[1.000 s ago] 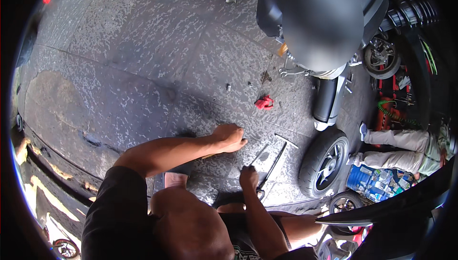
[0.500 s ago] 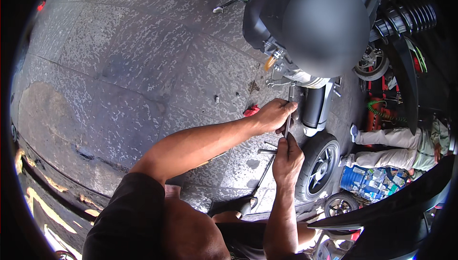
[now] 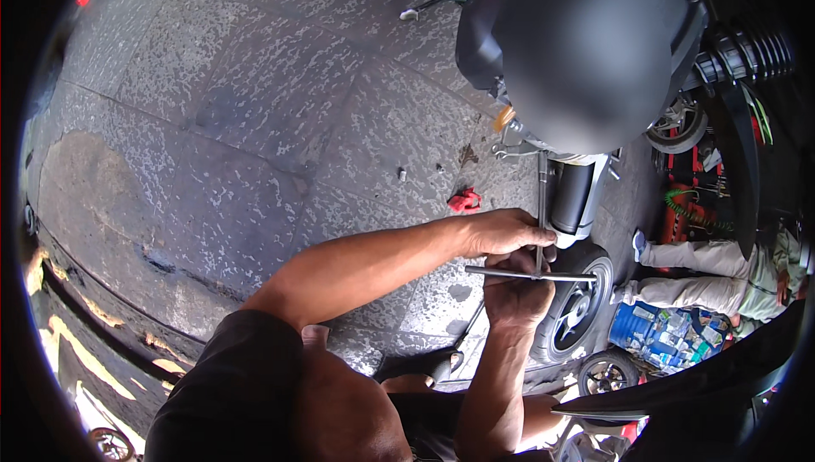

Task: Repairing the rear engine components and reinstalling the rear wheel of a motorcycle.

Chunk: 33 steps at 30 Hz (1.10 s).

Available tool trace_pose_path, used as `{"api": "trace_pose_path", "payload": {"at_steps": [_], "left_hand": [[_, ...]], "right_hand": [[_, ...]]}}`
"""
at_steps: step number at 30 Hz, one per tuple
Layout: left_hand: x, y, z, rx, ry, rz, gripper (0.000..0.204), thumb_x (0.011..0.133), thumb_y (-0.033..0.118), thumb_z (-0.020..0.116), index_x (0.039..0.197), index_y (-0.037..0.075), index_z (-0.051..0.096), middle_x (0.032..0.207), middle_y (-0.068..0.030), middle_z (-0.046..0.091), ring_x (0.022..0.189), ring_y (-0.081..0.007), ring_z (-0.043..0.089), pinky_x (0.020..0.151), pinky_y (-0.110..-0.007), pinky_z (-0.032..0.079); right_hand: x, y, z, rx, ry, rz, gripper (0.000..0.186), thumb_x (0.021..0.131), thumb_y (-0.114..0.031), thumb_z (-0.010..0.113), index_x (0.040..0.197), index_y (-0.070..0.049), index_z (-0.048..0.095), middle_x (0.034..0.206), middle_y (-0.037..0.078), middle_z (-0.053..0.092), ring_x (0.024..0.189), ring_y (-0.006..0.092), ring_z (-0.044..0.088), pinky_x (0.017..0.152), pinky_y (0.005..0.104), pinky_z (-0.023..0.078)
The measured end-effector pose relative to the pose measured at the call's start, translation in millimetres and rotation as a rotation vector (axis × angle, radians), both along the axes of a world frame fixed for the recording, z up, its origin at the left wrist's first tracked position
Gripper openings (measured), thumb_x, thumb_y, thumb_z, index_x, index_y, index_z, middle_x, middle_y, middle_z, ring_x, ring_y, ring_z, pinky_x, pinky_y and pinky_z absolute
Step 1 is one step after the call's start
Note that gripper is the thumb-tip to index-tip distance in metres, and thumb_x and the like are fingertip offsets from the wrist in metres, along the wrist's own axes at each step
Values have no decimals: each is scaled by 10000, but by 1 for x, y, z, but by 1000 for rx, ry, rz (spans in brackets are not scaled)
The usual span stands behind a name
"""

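A steel T-handle wrench (image 3: 542, 199) stretches from my hands up to the underside of the dark motorcycle (image 3: 484, 29). My left hand (image 3: 508, 233) is closed round its shaft, thumb and fingers pinching just above the crossbar. At the crossbar, my right hand (image 3: 519, 299) curls its fingers round the T end, palm below the bar. The far tip of the wrench meets the machine beside a black cylindrical exhaust muffler (image 3: 571, 195); what it sits on is too small to make out. A blurred dark shape covers much of the motorcycle.
A loose wheel with a tyre (image 3: 577, 301) lies right of my hands. A red rag (image 3: 464, 200) and small parts rest on the tiled floor (image 3: 255, 97). Another person in light trousers (image 3: 692, 271) is at the right, near a blue drum (image 3: 632, 326) and tools.
Both hands have come down the wrench toward its crossbar, which now lies across my right hand. The view has shifted slightly, so the motorcycle appears further right.
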<state>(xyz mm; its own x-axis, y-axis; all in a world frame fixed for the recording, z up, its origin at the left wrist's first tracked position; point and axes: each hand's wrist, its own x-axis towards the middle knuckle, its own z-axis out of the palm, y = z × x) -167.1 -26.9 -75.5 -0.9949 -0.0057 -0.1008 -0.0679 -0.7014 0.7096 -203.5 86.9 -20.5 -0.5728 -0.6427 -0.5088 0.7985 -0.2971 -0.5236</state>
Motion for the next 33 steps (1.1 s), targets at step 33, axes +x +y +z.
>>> {"api": "trace_pose_path", "payload": {"at_steps": [33], "left_hand": [[-5,2,-10,-62,-67,297,368,954,341,595,827,-1,647,601,28,471,538,-66,395,490,-257,325]], "right_hand": [[24,41,22,836,1357,107,463,854,-89,423,1280,35,555,600,-25,481,517,44,378,473,213,287]]}}
